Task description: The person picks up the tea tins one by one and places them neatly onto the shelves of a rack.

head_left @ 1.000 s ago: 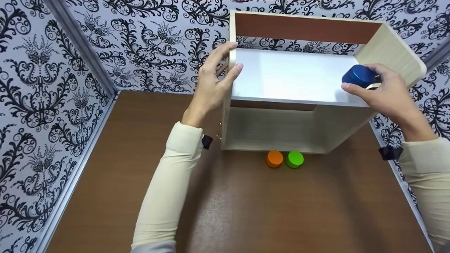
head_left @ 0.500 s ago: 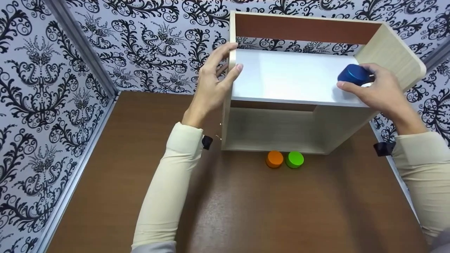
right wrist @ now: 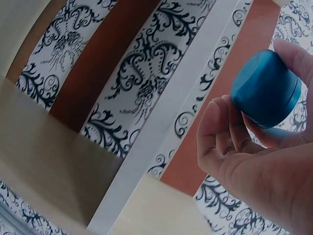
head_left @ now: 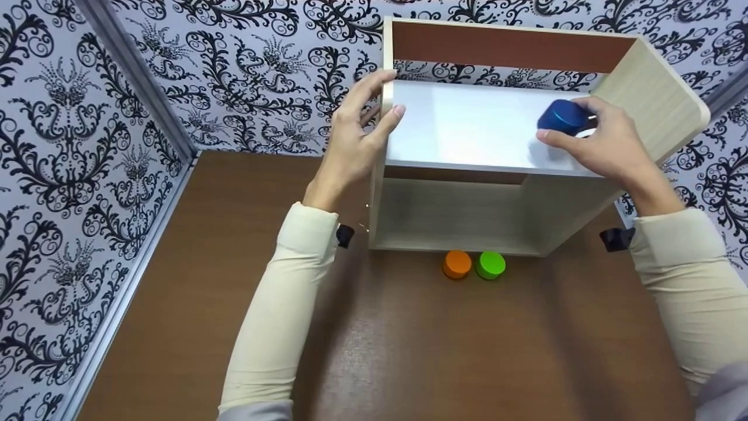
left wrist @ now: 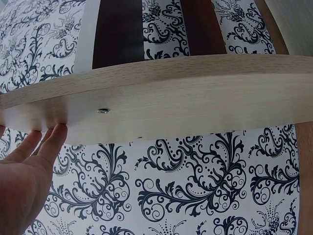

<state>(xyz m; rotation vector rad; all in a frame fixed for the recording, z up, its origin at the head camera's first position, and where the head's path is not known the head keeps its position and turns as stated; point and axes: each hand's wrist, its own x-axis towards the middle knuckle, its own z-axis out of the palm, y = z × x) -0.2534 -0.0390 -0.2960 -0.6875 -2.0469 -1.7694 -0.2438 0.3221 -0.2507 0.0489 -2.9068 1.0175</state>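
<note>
A pale wooden shelf unit (head_left: 657,88) with a white upper board (head_left: 461,126) stands against the patterned wall. My left hand (head_left: 353,140) grips the front edge of its left side panel (left wrist: 195,103), thumb at the front and other fingertips on the outer face in the left wrist view. My right hand (head_left: 613,140) holds a shiny blue cylindrical container (head_left: 561,117) over the right part of the white board. In the right wrist view the container (right wrist: 266,90) is tilted between thumb and fingers, with a seam near one end.
An orange cylinder (head_left: 456,265) and a green cylinder (head_left: 490,266) stand side by side on the brown table (head_left: 374,339), just before the unit's lower front edge. Reddish-brown strips (head_left: 508,47) cross the unit's back. Patterned walls (head_left: 70,175) enclose the table.
My right hand has moved left with the blue container, from near the right side panel further over the white board. My left hand has stayed on the side panel.
</note>
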